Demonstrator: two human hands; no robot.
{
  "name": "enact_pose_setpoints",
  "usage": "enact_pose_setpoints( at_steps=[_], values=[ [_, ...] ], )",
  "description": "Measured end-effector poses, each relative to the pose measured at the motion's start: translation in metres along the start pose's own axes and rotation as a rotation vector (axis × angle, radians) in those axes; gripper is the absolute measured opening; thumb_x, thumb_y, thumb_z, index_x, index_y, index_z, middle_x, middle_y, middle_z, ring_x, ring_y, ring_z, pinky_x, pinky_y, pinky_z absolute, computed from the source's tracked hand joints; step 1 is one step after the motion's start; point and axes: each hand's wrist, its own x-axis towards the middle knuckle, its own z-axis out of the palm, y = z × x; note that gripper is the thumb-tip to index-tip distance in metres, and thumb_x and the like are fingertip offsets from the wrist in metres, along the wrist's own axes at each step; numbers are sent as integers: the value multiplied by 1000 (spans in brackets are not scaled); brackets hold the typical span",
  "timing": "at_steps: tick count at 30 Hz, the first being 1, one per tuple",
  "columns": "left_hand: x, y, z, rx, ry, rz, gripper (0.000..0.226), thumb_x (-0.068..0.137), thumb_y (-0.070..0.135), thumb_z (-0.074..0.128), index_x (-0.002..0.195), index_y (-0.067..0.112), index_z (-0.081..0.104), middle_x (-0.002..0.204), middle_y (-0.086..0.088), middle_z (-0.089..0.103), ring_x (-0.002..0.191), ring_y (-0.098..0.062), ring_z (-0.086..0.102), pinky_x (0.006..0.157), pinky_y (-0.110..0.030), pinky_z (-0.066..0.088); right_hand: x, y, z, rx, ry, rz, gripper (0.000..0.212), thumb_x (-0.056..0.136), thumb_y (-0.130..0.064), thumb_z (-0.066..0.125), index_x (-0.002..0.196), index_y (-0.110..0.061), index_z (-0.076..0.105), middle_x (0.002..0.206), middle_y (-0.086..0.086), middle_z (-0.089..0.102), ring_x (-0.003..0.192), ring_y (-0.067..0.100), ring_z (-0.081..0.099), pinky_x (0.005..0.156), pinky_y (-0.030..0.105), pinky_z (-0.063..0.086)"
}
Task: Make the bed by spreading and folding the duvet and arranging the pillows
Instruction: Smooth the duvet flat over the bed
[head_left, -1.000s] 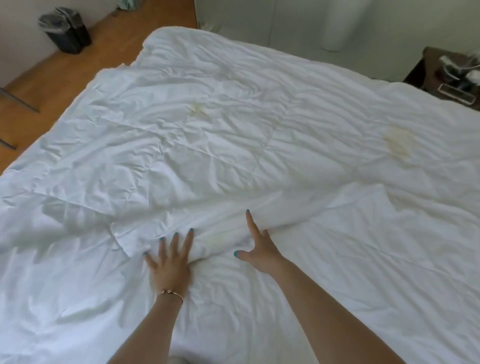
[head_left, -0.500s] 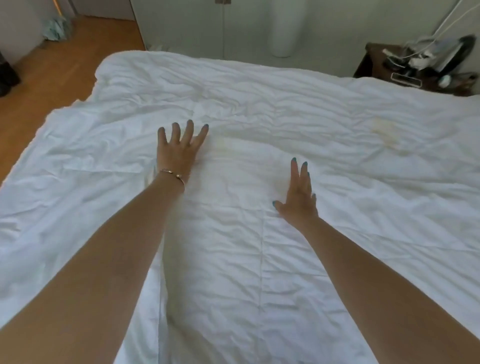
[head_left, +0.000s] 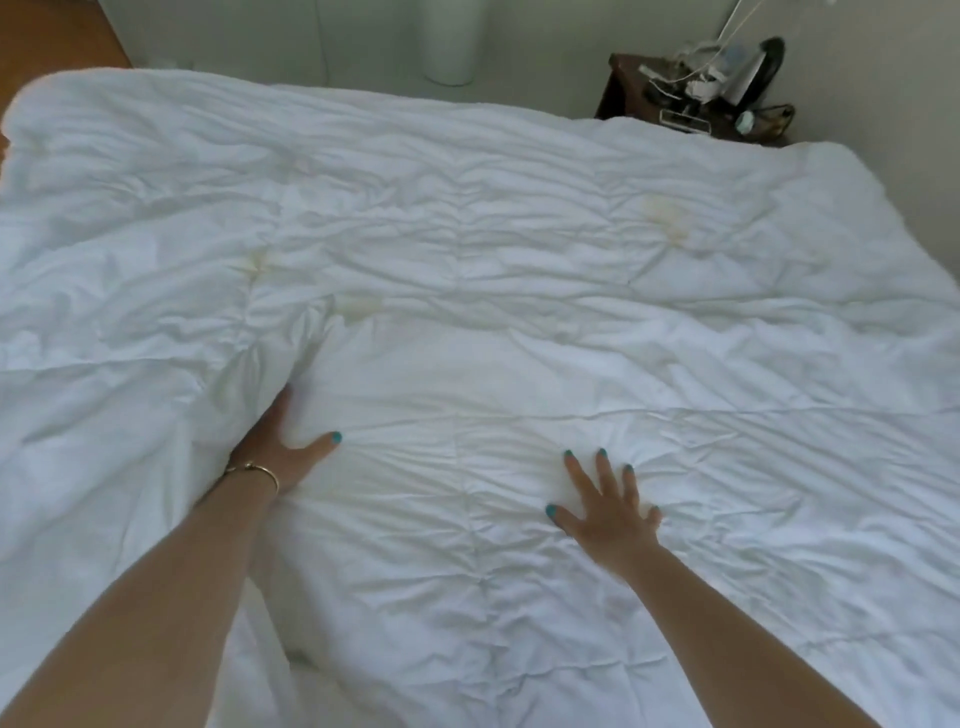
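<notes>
Duvet (head_left: 519, 322) covers the bed, nightstand (head_left: 691, 98) behind; right fingers (head_left: 602, 467) apart, left fingers hidden.

a raised fold (head_left: 280, 358) of the duvet (head_left: 571, 322) blocked the left; wide flat cover lay open rightward, a cluttered nightstand (head_left: 691, 98) beyond.

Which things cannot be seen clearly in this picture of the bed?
- Left hand, head view: its fingers are hidden under a raised fold of the duvet.
- Pillows: none in view.
- Nightstand: the items on it are too small and tangled to identify.
</notes>
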Motion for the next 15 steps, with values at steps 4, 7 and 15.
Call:
enact_pose_setpoints(
  at_steps=[4, 7, 15],
  values=[
    [-5, 30, 43, 169, 99, -154, 72, 98, 51, 33, 154, 25, -5, 161, -5, -3, 147, -31, 7, 115, -52, 13, -6, 5, 13, 47, 70, 10, 68, 92, -70, 24, 145, -54, -16, 158, -14, -24, 146, 24, -21, 113, 63, 2],
    [-42, 67, 102, 326, 118, -129, 61, 100, 47, 15, 152, 31, -11, 160, -10, -13, 145, -39, -11, 105, -75, 3, -17, -5, 32, 129, 136, 43, 63, 97, -61, 20, 147, -49, -17, 158, -13, -24, 146, 23, -21, 116, 60, -3],
    [-163, 40, 203, 474, 128, 307, 69, 89, 68, 21, 151, 41, 9, 160, -13, 8, 147, -36, 6, 98, -76, 1, -94, -3, 106, 73, 180, 54, 57, 98, -55, 15, 152, -40, 4, 161, -4, 16, 147, 32, 14, 101, 71, 11]
  ],
)
